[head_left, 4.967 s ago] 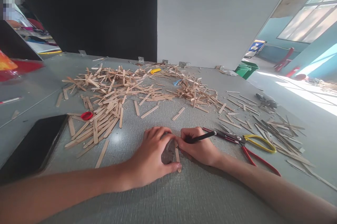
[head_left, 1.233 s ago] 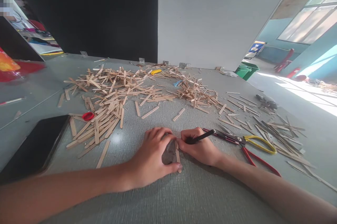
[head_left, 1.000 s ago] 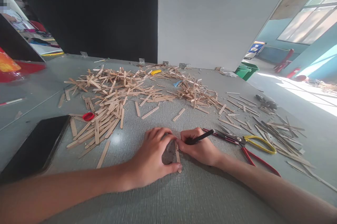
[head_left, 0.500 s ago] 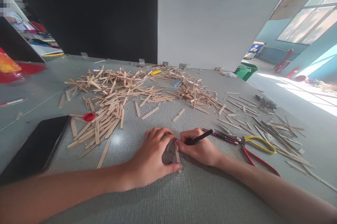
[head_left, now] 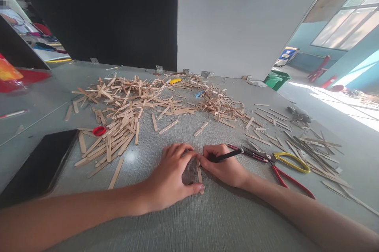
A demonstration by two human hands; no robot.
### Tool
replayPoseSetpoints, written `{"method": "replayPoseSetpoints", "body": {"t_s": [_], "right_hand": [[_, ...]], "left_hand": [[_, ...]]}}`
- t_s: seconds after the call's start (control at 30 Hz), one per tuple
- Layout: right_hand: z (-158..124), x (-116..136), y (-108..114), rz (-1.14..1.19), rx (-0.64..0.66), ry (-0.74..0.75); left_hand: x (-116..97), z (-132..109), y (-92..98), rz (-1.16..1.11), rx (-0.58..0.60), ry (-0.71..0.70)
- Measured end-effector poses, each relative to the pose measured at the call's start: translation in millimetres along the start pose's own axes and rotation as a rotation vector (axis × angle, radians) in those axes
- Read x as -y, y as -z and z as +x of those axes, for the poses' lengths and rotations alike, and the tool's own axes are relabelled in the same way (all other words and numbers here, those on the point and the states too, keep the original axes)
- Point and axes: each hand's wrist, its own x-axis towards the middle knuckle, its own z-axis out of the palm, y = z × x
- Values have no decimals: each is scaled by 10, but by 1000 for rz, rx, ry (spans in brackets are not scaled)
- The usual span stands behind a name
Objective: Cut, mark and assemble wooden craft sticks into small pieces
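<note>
My left hand [head_left: 169, 177] presses down on a wooden stick [head_left: 199, 176] and a dark flat piece [head_left: 190, 173] lying on the grey table [head_left: 207, 220], fingers and thumb pinning them. Right beside it, my right hand [head_left: 224, 167] is closed on a black pen [head_left: 226, 155] whose tip meets the stick's far end. Both hands touch at the fingertips.
Heaps of wooden sticks [head_left: 130, 106] cover the table's middle and back. Red and yellow-handled pliers [head_left: 278, 163] lie right of my right hand, thin strips [head_left: 314, 149] beyond them. A black phone [head_left: 38, 165] and a red cap [head_left: 98, 130] sit left. A white panel [head_left: 237, 19] stands behind.
The pen's back end has dipped slightly in my right hand; otherwise both hands hold the same spot.
</note>
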Motion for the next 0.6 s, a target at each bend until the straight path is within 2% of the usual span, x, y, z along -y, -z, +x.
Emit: {"method": "replayPoseSetpoints", "body": {"t_s": [0.6], "right_hand": [[4,-2,-2,54,24,31]], "left_hand": [[34,-10,-28,-6,-12,-11]]}}
